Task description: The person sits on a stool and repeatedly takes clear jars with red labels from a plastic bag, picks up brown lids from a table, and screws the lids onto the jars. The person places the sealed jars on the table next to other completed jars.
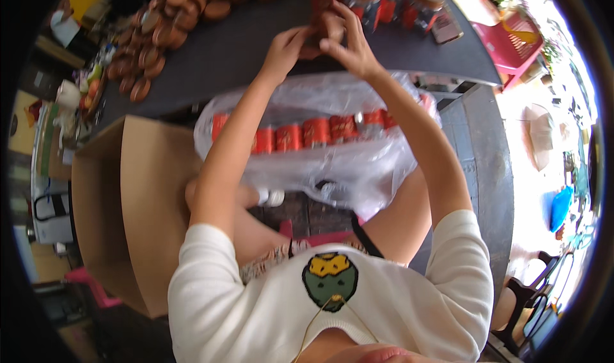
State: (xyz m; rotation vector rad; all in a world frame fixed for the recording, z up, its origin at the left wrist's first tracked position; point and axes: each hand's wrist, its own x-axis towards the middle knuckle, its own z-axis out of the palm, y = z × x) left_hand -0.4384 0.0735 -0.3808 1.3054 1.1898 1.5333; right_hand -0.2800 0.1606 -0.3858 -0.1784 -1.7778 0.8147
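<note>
My left hand point(285, 54) and my right hand point(358, 51) meet above the far part of the dark table. Between them is a round brown lid point(330, 25), partly covered by my fingers. The left fingers are closed at its near left side. My right hand curls about it from the right, thumb and fingers bent round it. Whether a jar stands beneath the lid is hidden. Just beyond and to the right stand several clear jars point(422, 16) with red labels and brown lids.
Brown lids point(167, 34) lie heaped along the table's far left. Nearer me, a clear plastic bag point(275, 168) holds a row of red-labelled jars point(316, 133). An open cardboard box point(153, 190) stands at my left. A phone-like flat object point(446, 28) lies near the jars; a red chair point(508, 46) is beyond.
</note>
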